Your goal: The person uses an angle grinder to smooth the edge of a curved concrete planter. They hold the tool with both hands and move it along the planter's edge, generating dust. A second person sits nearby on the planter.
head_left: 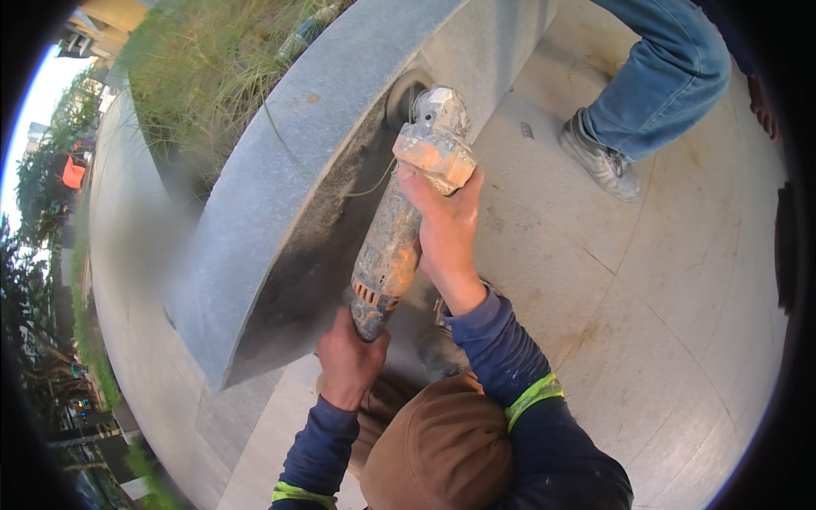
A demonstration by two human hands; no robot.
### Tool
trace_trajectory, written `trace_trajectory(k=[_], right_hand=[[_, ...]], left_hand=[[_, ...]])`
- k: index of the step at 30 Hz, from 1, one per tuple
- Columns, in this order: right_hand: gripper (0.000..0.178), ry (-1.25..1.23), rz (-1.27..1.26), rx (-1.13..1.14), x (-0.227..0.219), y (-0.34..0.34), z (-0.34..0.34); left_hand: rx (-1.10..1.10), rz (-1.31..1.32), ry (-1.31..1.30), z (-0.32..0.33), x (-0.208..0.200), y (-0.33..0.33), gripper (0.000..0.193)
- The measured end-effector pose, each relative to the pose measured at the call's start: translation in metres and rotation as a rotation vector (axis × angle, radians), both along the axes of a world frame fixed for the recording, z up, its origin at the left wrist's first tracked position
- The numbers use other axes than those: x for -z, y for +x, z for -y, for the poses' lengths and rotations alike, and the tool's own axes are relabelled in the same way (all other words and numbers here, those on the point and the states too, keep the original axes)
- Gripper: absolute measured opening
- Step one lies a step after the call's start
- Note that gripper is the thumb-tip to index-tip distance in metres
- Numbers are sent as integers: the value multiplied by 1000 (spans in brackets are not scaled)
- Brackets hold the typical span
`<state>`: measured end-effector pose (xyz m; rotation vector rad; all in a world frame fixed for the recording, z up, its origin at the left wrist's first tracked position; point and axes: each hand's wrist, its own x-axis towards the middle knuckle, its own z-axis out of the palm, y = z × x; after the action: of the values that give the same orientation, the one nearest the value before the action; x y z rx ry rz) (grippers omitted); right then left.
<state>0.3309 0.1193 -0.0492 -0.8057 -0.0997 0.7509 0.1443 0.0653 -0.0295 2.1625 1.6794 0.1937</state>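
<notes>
A worn angle grinder [387, 246], caked in grey dust with orange showing through, slants up and to the right in front of me. My left hand [351, 361] is closed around its rear end. Further up, my right hand [446, 225] wraps the body just behind the gear head. The round disc [408, 99] is up against the edge of a curved grey stone slab [280, 161], at the slab's right side. Below that edge the face is rough and dark, and dust blurs part of it. Whether the disc spins cannot be made out.
Another person's jeans leg [667, 81] and grey shoe [602, 161] are at the upper right, on pale paving [637, 280]. Long grass [204, 76] grows behind the slab. A rounded brown cloth shape [438, 446] fills the lower middle between my arms.
</notes>
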Motion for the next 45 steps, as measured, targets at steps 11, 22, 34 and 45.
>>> trace_trajectory(k=[11,22,34,45], right_hand=[[65,-117,-99,-47,28,-12,4],[69,-126,-132,-55,34,-11,4],[66,62,11,-37,-3,5,-6],[67,6,25,-38,-3,0,-5]], left_hand=[[-14,-79,-17,11,16,-9,31],[-44,-66,-112,8,23,-11,33],[19,59,29,-6,6,4,27],[-1,110,11,-7,9,3,25]])
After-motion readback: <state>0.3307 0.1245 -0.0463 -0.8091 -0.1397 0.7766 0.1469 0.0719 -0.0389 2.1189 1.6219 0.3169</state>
